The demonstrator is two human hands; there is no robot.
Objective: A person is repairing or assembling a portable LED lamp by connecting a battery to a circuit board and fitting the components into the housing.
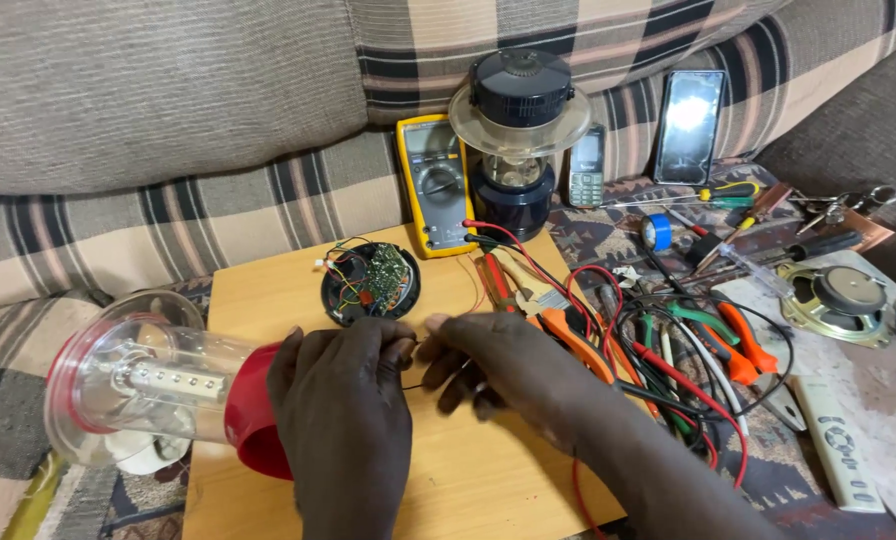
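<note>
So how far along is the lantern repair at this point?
Done: the red lantern lies on its side, opened, its round circuit board out on the wooden board. In hand: left hand and right hand pinch thin wires together. Left: board still loose, lantern unassembled, multimeter leads unused.

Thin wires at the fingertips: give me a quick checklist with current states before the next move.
1. Left hand and right hand both on the thin wires: ok.
2. Wire ends bare or joined: cannot tell, fingers hide them.
3. Round circuit board lies flat on the wooden board, within reach: ok.
4. Red lantern lies on its side, overhanging the board edge: not ok.
5. Multimeter leads plugged in: ok.
6. Orange pliers beside right hand: ok.
</note>
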